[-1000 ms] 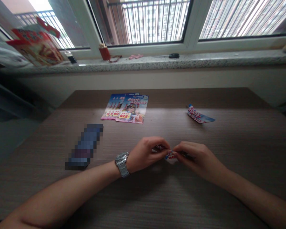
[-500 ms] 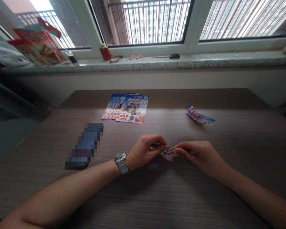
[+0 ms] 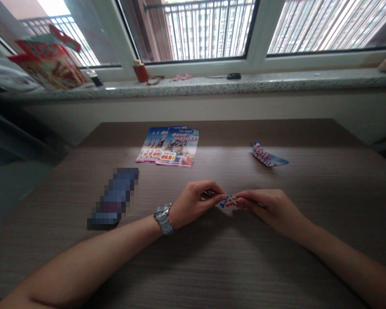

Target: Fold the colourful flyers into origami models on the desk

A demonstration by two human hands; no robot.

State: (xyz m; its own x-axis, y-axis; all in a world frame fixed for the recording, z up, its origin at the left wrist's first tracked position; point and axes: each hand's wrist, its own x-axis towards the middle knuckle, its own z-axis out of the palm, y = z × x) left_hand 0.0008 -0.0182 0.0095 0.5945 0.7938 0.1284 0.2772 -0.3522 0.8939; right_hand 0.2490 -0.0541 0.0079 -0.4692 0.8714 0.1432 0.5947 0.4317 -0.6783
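Observation:
A small folded paper flyer point(image 3: 229, 201), blue and white with red print, is held just above the table between both sets of fingertips. My left hand point(image 3: 197, 201), with a silver watch on the wrist, pinches its left end. At its right end, the thumb and fingers of my right hand point(image 3: 268, 204) are closed on it. Much of the paper is hidden by the fingers. Beyond my right hand lies another folded flyer point(image 3: 267, 157), its blue part bent up from the table.
Several overlapping printed flyers point(image 3: 180, 146) lie at the table's far middle. A pixelated dark phone-like object point(image 3: 117, 197) is left of my left arm. Along the stone windowsill point(image 3: 260, 83) stand a red bag point(image 3: 53, 60), a small red container point(image 3: 140, 72) and a black-handled tool point(image 3: 233, 76).
Both hands keep their pinch on the folded flyer, which has tilted slightly between the fingertips. The whole view has shifted a little; the other things stay where they were.

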